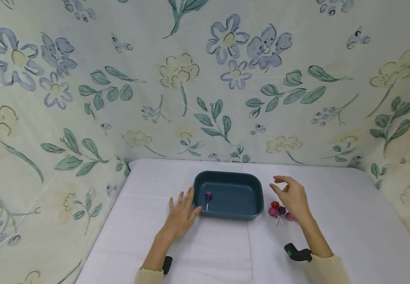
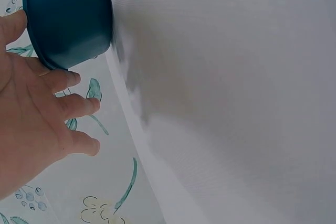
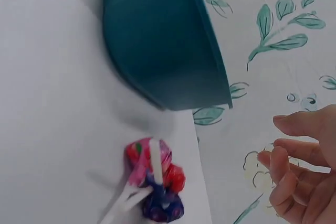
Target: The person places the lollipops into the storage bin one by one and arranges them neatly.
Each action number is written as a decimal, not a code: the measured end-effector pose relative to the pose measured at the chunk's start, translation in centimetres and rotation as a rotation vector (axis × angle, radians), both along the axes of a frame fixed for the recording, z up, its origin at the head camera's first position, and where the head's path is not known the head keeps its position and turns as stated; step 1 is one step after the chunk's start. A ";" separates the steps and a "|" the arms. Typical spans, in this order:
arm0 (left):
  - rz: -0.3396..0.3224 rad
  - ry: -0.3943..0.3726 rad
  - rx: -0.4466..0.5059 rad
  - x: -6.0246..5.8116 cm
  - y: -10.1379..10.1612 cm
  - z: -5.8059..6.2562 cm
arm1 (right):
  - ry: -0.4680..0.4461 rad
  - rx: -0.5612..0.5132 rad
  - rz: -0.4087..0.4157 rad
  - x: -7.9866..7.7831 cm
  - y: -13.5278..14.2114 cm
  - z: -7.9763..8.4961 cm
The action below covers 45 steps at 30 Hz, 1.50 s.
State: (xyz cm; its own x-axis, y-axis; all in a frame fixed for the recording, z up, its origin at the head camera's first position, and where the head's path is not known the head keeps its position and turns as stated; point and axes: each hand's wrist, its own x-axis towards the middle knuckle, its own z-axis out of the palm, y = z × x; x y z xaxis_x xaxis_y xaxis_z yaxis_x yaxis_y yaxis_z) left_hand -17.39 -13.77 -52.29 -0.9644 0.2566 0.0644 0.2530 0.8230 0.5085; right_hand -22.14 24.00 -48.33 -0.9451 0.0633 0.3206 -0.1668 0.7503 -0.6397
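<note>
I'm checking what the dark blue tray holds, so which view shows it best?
The head view: it looks down into the tray, showing the lollipop inside. Both wrist views show only part of its outer wall, not the inside.

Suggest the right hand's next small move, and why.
Probably lower the right hand to the lollipop cluster and pinch one: its thumb and index finger are apart with nothing between them, a purple-wrapped lollipop already lies in the dark teal bin, and the left hand touches the bin's rim.
</note>
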 end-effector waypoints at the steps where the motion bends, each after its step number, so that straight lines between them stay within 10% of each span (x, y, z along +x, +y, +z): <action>1: 0.002 0.003 0.002 0.0 0.0 0.0 | -0.019 0.010 -0.008 0.3 0.5 -0.2; 20: 0.000 0.001 -0.008 0.1 -0.2 -0.3 | -0.318 0.209 0.071 2.3 3.0 -3.7; 45: -0.008 0.001 0.003 0.1 -0.1 0.1 | -0.257 0.190 0.130 1.4 3.2 -4.7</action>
